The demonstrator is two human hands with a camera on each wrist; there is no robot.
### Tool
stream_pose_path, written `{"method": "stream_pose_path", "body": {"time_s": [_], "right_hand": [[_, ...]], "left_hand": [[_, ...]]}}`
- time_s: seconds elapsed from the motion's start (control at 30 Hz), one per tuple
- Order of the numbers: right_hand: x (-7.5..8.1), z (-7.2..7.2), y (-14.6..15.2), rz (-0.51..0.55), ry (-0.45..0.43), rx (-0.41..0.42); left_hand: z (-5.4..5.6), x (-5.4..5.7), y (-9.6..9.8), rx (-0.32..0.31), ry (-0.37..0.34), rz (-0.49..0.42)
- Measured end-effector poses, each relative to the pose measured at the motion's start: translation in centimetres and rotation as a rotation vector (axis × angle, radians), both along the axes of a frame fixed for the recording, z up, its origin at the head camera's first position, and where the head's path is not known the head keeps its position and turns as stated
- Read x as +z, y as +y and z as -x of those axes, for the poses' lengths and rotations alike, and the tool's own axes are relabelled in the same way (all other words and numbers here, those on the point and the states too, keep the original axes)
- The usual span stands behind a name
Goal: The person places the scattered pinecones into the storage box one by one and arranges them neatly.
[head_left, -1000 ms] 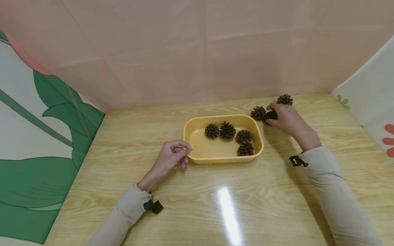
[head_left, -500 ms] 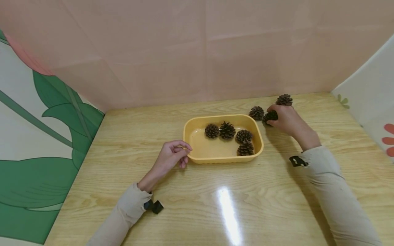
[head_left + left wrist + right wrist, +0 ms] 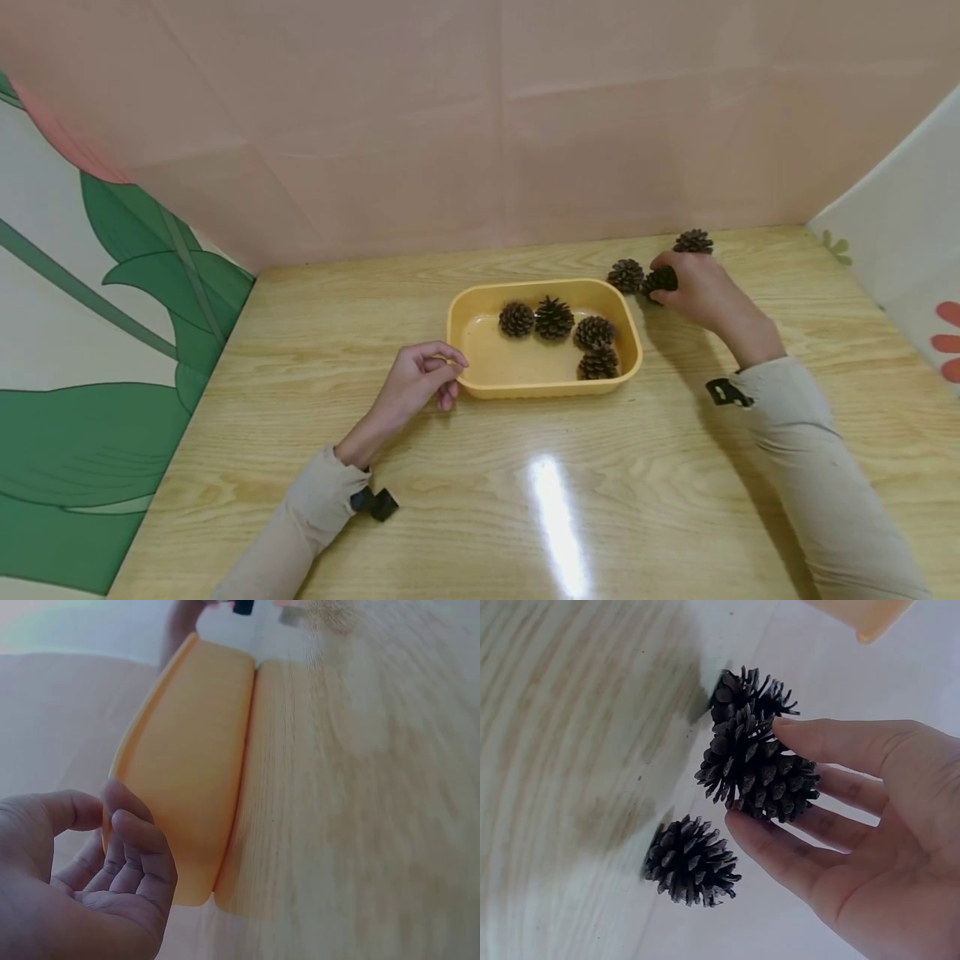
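Note:
My left hand (image 3: 412, 379) pinches the near left corner of a yellow plastic basin (image 3: 525, 390); in the left wrist view the rim lies between thumb and fingers. Several brown pine cones (image 3: 553, 319) rest in the basin, toward its back and right side. Beyond the basin's right end, my right hand (image 3: 701, 287) grips a pine cone (image 3: 761, 769) between thumb and fingers. Two other pine cones lie on the table beside it: one to the left (image 3: 626, 276), near the basin's corner, and one behind the hand (image 3: 693, 242).
The wood-grain table (image 3: 480, 492) has a bright reflection in front. A pink sheet (image 3: 450, 125) hangs along the back edge. Printed panels stand at the left (image 3: 112, 333) and right (image 3: 907, 217).
Early on, my right hand dipped slightly and the left loose pine cone shifted a little left. Since then the right hand has risen slightly with its pine cone. My left hand stays put.

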State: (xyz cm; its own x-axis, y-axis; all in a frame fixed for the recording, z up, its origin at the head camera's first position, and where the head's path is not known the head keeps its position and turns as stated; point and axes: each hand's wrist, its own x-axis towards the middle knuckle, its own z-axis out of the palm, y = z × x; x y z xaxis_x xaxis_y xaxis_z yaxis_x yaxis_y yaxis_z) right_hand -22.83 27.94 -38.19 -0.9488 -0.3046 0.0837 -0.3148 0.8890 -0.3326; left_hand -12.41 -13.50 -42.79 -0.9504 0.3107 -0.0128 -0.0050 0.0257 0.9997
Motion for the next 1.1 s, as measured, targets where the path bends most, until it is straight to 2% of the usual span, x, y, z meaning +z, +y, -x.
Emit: {"method": "stream_pose_path", "body": {"time_s": [0.2,0.43,0.77,1.1], "right_hand": [[0.8,-0.3,-0.3,0.029,0.06,-0.001],[1.4,-0.7,-0.8,0.114,0.161,0.028],[1.7,-2.2,-1.8,0.171,0.22,0.056],[2.2,-4.1,-3.5,0.172,0.328,0.145]], "left_hand": [[0.0,0.2,0.0,0.007,0.003,0.005],[0.0,0.1,-0.1,0.01,0.007,0.009],[0.0,-0.1,-0.1,0.018,0.001,-0.01],[0.1,-0.2,-0.1,0.015,-0.002,-0.018]]}}
